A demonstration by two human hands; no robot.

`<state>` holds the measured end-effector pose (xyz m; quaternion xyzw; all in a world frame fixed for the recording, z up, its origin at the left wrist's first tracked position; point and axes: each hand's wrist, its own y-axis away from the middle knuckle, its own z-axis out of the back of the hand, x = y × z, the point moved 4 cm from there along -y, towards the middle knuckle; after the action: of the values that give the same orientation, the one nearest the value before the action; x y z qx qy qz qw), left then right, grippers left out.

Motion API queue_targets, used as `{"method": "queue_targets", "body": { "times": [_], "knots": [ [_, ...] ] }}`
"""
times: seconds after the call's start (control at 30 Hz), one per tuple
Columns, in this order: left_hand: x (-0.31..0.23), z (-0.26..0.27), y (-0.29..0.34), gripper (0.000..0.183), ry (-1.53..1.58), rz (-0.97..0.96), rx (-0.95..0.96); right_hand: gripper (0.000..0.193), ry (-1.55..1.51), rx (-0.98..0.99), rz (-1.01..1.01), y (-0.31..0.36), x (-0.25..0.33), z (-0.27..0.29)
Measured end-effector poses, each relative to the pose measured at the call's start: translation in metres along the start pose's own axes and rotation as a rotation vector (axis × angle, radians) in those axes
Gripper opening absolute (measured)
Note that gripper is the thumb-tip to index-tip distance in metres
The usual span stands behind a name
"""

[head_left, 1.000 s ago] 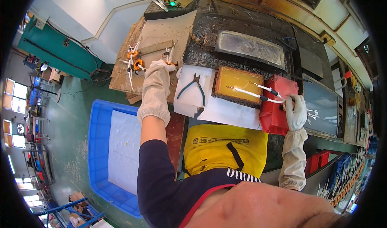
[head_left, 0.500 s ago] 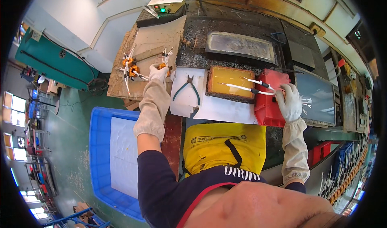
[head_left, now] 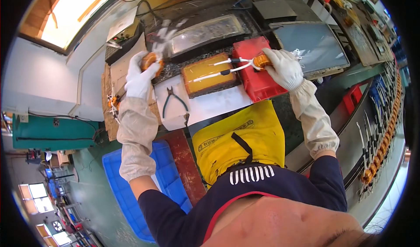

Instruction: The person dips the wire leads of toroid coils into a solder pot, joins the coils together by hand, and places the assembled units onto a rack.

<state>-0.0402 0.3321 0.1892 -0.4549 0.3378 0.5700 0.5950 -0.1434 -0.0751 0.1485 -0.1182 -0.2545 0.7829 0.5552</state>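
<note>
Both my hands wear white gloves, with beige sleeves over the forearms. My left hand [head_left: 141, 74] grips a copper-coloured wound coil [head_left: 154, 62], raised above the bench; its white leads point up and are smeared by motion. My right hand [head_left: 282, 67] holds another wound coil [head_left: 262, 61] over the red plastic box [head_left: 257, 83]. Two white-sleeved leads [head_left: 217, 74] with dark bands run left from this coil, over the rectangular tray of amber material [head_left: 208, 86]. Pliers with dark green handles [head_left: 173, 100] lie spread on white paper left of the tray.
More coils [head_left: 113, 102] lie on the cardboard at the left. A long framed metal pot [head_left: 205, 33] stands behind the amber tray. A grey panel [head_left: 313, 43] lies at the right. Below the bench's left end is a blue bin [head_left: 127, 194]. Several coils hang along the right side.
My left hand has lifted a coil off the cardboard. My right hand still holds its coil by the red box. The whole view has shifted and tilted.
</note>
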Motion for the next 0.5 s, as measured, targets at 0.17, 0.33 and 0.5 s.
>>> {"method": "queue_targets", "body": {
  "times": [0.17, 0.33, 0.5],
  "knots": [
    [-0.075, -0.115, 0.003, 0.056, -0.307, -0.321, 0.347, 0.046, -0.051, 0.039, 0.018, 0.002, -0.003, 0.004],
    [-0.088, -0.232, -0.002, 0.052, -0.454, -0.534, 0.55, 0.048, -0.061, -0.009, -0.009, 0.012, -0.001, 0.007],
    [-0.065, -0.293, 0.015, 0.049, -0.566, -0.522, 0.702, 0.052, -0.131, -0.027, -0.039, 0.014, -0.004, 0.005]
  ]
}}
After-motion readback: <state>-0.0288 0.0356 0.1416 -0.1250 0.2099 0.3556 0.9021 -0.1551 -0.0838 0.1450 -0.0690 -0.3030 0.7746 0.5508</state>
